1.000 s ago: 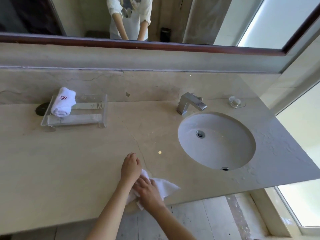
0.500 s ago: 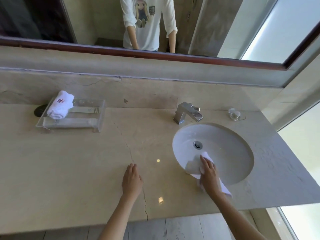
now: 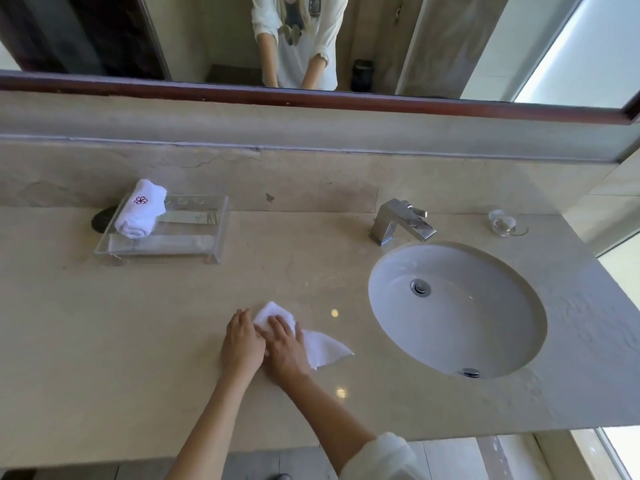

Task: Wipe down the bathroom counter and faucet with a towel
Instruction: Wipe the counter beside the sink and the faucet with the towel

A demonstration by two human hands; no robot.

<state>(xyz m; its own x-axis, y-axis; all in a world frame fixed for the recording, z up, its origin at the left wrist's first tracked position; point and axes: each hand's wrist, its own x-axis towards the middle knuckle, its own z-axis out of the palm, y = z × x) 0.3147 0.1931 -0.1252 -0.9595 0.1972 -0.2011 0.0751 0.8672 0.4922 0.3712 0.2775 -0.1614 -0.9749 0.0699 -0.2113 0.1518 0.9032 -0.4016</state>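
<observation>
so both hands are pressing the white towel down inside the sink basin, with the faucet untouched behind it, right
Not quite. The head view shows both hands, left hand and right hand, pressing the white towel on the counter, left of the sink basin. The faucet is indeed untouched.

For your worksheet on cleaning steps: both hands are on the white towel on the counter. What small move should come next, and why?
Probably slide the towel rightward across the counter toward the faucet. The left hand and right hand press it flat on the stone left of the sink, and the faucet stands untouched.
</observation>
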